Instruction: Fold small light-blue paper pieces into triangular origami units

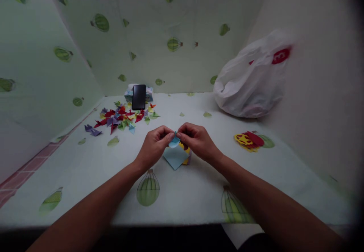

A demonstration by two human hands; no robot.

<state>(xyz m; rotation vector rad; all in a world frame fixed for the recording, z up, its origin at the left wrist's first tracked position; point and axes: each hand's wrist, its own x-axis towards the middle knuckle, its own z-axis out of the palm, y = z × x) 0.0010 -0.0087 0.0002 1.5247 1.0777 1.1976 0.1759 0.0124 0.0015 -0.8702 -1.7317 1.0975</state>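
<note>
Between my two hands is a small piece of folded blue paper, raised a little above the table. My left hand pinches its left side between thumb and forefinger. On the other side my right hand pinches it the same way, fingers curled. Just below lies a stack of square paper sheets, light blue on top, with yellow and purple edges showing at the right. My fingers hide part of the folds and the back of the stack.
Several folded paper cranes in many colours lie in a heap at the back left. Behind them a phone leans on a tissue pack. A white plastic bag stands at the back right, with red and yellow cut-outs nearer.
</note>
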